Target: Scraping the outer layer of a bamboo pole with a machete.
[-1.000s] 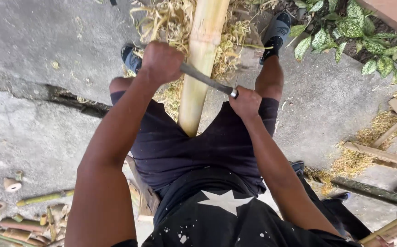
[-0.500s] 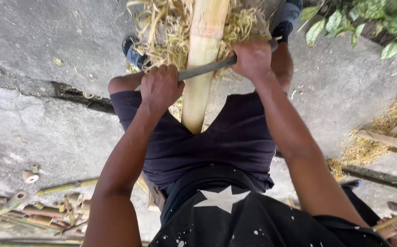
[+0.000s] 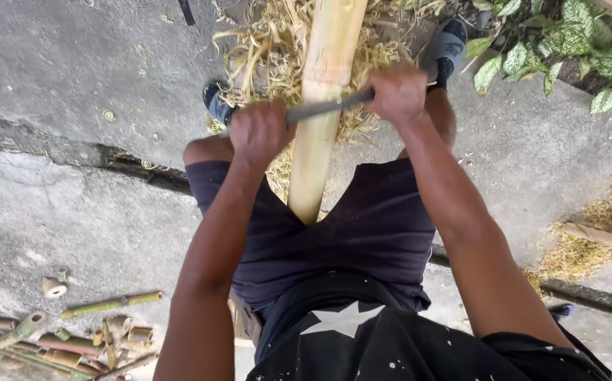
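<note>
A thick pale bamboo pole (image 3: pixel 323 92) runs from between my knees up and away from me. Across it lies a dark metal blade (image 3: pixel 320 109), held at both ends. My left hand (image 3: pixel 260 132) grips the blade's left end, just left of the pole. My right hand (image 3: pixel 397 93) grips the right end, a little farther up the pole. Pale curled shavings (image 3: pixel 270 49) are heaped around the pole near my feet.
Cracked concrete ground (image 3: pixel 73 106) lies all around. Cut bamboo offcuts (image 3: pixel 73 331) are piled at the lower left. Green leafy plants (image 3: pixel 567 49) grow at the upper right. A wooden stick (image 3: pixel 602 236) and more shavings lie at the right.
Both hands have pushed the blade up the pole, away from my body. The right hand went from near my thigh to well up the pole; the left hand dropped back slightly.
</note>
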